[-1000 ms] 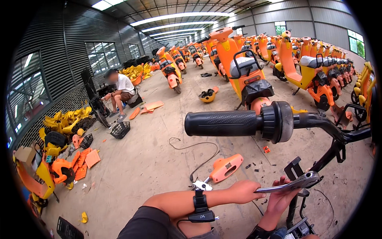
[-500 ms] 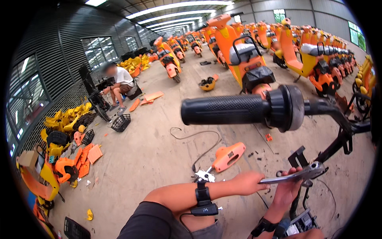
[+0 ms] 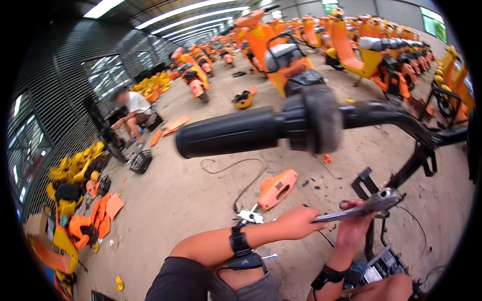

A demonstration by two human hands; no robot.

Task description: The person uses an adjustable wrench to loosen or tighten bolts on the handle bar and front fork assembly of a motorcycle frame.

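My left hand (image 3: pixel 296 223) is closed around the thin handle end of a silver wrench (image 3: pixel 335 216). From below, my right hand (image 3: pixel 350 232) wraps its fingers round the same wrench close to its thick head. That head lies against the black metal frame (image 3: pixel 396 181) of a stripped scooter; what exactly it sits on is hidden. Above both hands a black handlebar grip (image 3: pixel 228 133) stretches across the view, joined to a bent handlebar tube (image 3: pixel 374 113). A small dark bracket (image 3: pixel 363 183) sticks up beside the wrench head.
On the floor lie an orange power tool-like piece (image 3: pixel 277 188), a dark cable (image 3: pixel 246 188) and small dark bits. Orange and yellow scooters (image 3: pixel 278 50) stand in rows behind. At left, a seated person (image 3: pixel 135 108) works near piled yellow panels (image 3: pixel 75 163) and a black basket (image 3: pixel 141 161).
The whole view has shifted, so the handlebar and both hands appear farther left. Both hands keep their hold on the wrench, whose angle has changed little.
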